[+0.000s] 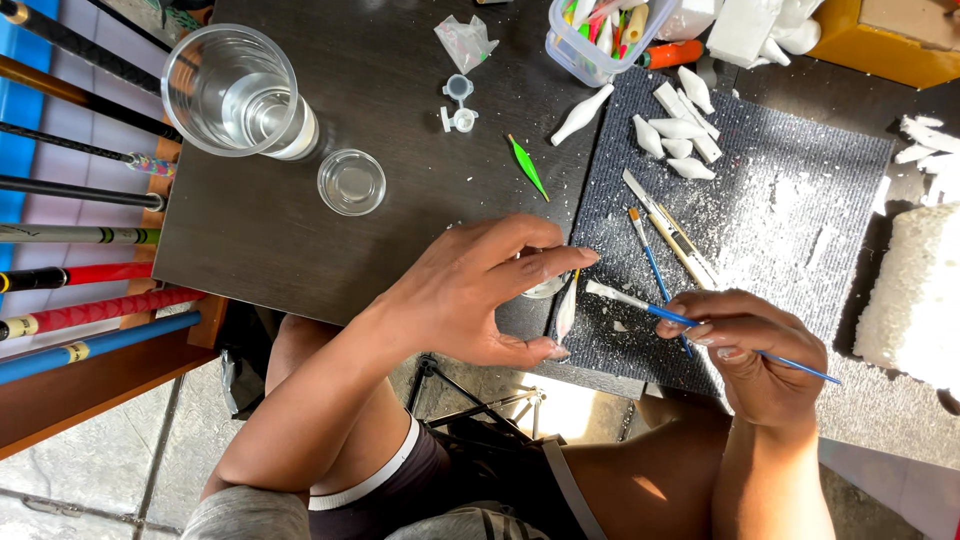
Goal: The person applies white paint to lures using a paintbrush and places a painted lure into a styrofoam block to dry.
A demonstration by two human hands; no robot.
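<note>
A white float (pixel 566 310) is pinched by the left hand (pixel 480 295) just left of the gray mat (pixel 780 210); a blue paintbrush (pixel 700 330) is gripped by the right hand (pixel 750 350), tip near it.

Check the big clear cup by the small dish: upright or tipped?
Upright. The clear cup stands on the dark table, its round rim facing the camera, water level inside.
</note>
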